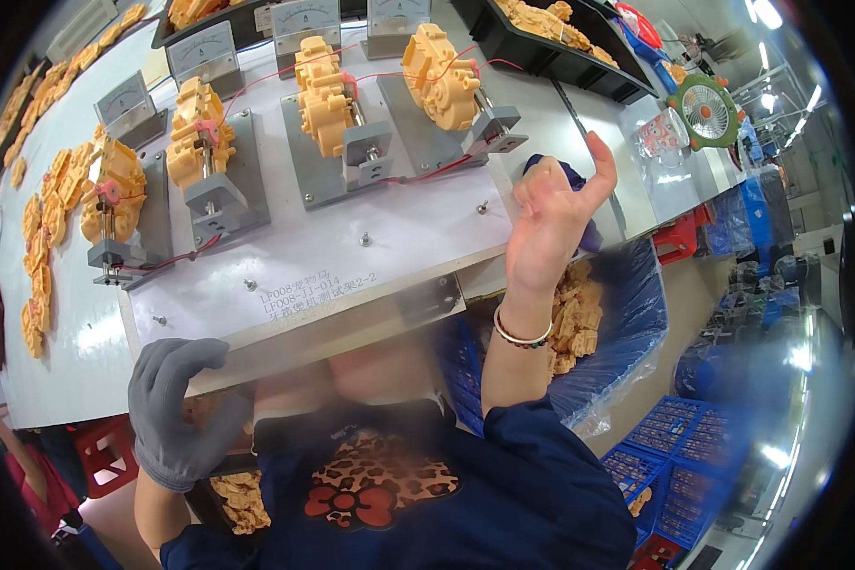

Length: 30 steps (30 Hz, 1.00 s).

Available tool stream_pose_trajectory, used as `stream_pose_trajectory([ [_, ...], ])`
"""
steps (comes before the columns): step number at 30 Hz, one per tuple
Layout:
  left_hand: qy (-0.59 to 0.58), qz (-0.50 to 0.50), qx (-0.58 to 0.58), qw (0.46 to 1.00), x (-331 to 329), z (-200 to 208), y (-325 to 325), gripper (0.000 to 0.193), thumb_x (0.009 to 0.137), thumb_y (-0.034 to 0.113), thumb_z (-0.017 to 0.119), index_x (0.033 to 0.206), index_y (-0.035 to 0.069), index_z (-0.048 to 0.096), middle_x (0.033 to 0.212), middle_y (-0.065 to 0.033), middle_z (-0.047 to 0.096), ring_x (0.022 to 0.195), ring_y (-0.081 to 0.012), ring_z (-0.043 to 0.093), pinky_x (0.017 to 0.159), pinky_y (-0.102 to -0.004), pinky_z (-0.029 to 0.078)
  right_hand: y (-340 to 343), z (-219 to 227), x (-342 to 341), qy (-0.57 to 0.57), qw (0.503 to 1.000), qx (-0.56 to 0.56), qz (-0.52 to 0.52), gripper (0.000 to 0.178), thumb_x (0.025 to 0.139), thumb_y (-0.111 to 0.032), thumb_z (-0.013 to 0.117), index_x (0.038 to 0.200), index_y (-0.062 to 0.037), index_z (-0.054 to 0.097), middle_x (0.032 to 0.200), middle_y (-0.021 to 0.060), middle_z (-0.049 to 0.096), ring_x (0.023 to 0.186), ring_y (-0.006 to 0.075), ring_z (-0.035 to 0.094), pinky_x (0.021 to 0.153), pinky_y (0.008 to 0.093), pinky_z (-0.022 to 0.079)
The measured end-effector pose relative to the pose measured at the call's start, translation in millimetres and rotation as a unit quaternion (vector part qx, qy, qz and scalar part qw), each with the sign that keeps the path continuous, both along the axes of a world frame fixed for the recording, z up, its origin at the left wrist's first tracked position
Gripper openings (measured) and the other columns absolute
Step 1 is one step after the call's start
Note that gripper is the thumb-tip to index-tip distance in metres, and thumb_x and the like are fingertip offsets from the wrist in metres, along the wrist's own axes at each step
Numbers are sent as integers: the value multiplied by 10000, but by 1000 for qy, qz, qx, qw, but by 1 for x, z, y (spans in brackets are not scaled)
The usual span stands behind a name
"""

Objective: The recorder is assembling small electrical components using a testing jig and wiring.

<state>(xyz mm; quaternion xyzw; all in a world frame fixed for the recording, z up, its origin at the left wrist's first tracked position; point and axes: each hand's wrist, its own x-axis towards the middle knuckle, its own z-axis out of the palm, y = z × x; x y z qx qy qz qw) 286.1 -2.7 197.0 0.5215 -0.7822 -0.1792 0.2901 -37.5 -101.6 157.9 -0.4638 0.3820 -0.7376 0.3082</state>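
The left grip [185, 413], in a grey glove, is released, its fingers curved around nothing. The right grip [553, 214] is bare, one finger raised and the others curled. Nothing shows in it, but I cannot tell whether it touches the dark blue bundle [591, 236] just behind it.

Beyond the two grips, four yellow gearbox housings [321, 95] sit in a row on grey fixtures [240, 204], the nearest up and to the left of the right grip. Each fixture is filled, so mounting looks done for this set. Red wires [274, 72] run by them toward panel meters [205, 55] farther out, whose readings are too small to make out; whether any unit has been checked is unclear.

Many loose housings [46, 242] lie on the tabletop [85, 375] beyond and left of the left grip, and more fill a blue-lined bin [627, 328] below the right grip. Whether those are finished or waiting does not show.
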Motion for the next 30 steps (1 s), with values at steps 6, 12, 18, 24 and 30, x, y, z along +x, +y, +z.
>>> stream_pose_trajectory([
  [6, -30, -53, -30, 998, -14, 17, -12, 425, 548, 86, 757, 949, 37, 628, 851, -124, 619, 760, -306, 584, 697, -382, 466, -1, 1, 2, 28, 998, 23, 52, 631, 793, 11, 641, 1312, -71, 292, 788, 3, 428, 723, 65, 397, 653, 189, 343],
  [12, -49, -134, -56, 988, -45, 18, -25, 440, 541, 101, 769, 956, 52, 632, 813, -93, 621, 741, -295, 591, 677, -376, 449, 1, -3, -3, 65, 996, 36, 47, 627, 772, -35, 675, 1295, -50, 329, 861, 35, 480, 797, 97, 442, 725, 232, 381],
  [18, -42, -140, -57, 988, -48, 14, -28, 424, 541, 103, 774, 937, 56, 629, 816, -91, 627, 741, -292, 594, 682, -379, 449, 1, -5, -6, 75, 996, 30, 36, 631, 763, -6, 651, 1304, -45, 327, 883, 37, 474, 841, 103, 444, 743, 237, 379],
  [24, -1, -38, -50, 998, -9, 7, -9, 399, 576, 16, 593, 973, -29, 581, 889, -158, 585, 825, -282, 575, 774, -359, 463, 8, -16, -28, 2, 993, -85, -86, 441, 829, -35, 572, 1248, -12, 434, 937, 57, 513, 828, 109, 461, 710, 229, 386],
  [30, 48, 206, -92, 973, 32, -21, 1, 304, 667, -18, 594, 970, -38, 597, 891, -130, 603, 834, -255, 596, 800, -343, 474, 18, -39, -92, 533, 773, 123, -320, 489, 874, -206, 624, 1343, -129, 507, 1195, 147, 516, 1133, 295, 484, 952, 375, 394],
])
